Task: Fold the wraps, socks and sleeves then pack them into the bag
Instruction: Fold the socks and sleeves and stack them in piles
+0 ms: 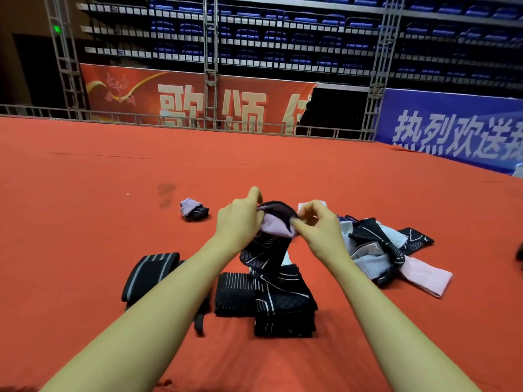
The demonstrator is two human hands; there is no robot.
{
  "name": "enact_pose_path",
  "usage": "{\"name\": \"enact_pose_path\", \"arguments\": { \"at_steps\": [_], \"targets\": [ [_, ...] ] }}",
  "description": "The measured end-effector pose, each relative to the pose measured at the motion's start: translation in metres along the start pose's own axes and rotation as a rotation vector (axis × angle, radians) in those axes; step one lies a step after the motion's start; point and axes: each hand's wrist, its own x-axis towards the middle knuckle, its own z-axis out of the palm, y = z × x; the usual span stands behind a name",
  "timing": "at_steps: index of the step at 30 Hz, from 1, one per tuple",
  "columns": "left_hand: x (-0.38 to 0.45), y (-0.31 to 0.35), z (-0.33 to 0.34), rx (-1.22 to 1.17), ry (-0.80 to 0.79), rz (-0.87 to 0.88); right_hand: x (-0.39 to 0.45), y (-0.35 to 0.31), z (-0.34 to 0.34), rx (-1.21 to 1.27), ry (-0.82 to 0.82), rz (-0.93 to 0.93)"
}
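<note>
Both hands hold a black and lilac sock pair (271,236) up above the red carpet. My left hand (240,222) grips its cuff from the left; my right hand (317,222) pinches the cuff edge from the right. The dark patterned part hangs down between my wrists. Below it lie a folded black patterned sleeve stack (284,306), a folded black striped wrap (233,295) and a rolled black wrap with grey stripes (150,274). A rolled sock bundle (194,210) sits farther left. No bag is in view.
A loose heap of black, white and pink sleeves and socks (387,253) lies to the right on the red carpet (85,222). A dark object (519,254) pokes in at the right edge. Metal railing and banners stand at the carpet's far edge.
</note>
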Motion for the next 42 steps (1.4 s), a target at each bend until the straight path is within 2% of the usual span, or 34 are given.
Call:
{"name": "enact_pose_path", "arguments": {
  "at_steps": [2, 4, 9, 15, 19, 22, 24, 26, 29, 32, 35, 39, 42],
  "targets": [
    [0.0, -0.001, -0.004, -0.061, 0.001, 0.1, 0.009, -0.002, -0.002, -0.153, 0.178, -0.075],
    [-0.002, 0.0, -0.008, -0.126, -0.03, 0.21, 0.017, -0.004, -0.003, -0.203, 0.256, -0.107],
    [-0.005, -0.006, -0.007, 0.061, 0.062, 0.508, 0.029, -0.014, 0.001, -0.143, 0.257, -0.032],
    [-0.004, -0.01, 0.0, 0.308, 0.18, 0.552, 0.027, -0.019, -0.001, -0.057, 0.159, -0.061],
    [0.004, -0.004, 0.0, 0.179, 0.324, 0.337, 0.021, -0.017, -0.002, 0.041, 0.039, -0.128],
    [0.01, 0.003, -0.003, -0.021, 0.383, 0.244, 0.02, 0.0, 0.003, -0.125, -0.001, -0.017],
    [0.013, 0.008, -0.007, -0.103, 0.385, 0.194, 0.018, 0.008, 0.006, -0.184, -0.03, 0.085],
    [0.013, 0.01, -0.013, -0.153, 0.36, 0.153, 0.017, 0.009, 0.007, -0.171, -0.059, 0.105],
    [0.011, 0.008, -0.021, -0.2, 0.348, 0.109, 0.02, 0.008, 0.008, -0.111, -0.052, 0.052],
    [0.005, 0.004, -0.026, -0.206, 0.34, 0.002, 0.025, 0.001, 0.01, -0.105, 0.02, -0.024],
    [-0.003, -0.002, -0.023, -0.179, 0.275, -0.143, 0.029, -0.008, 0.01, -0.313, 0.025, -0.098],
    [-0.021, -0.017, -0.005, -0.287, 0.105, -0.297, 0.031, -0.001, 0.022, -0.58, -0.151, -0.065],
    [-0.037, -0.036, 0.016, -0.366, 0.011, -0.377, 0.021, 0.017, 0.038, -0.691, -0.259, -0.035]
  ]
}}
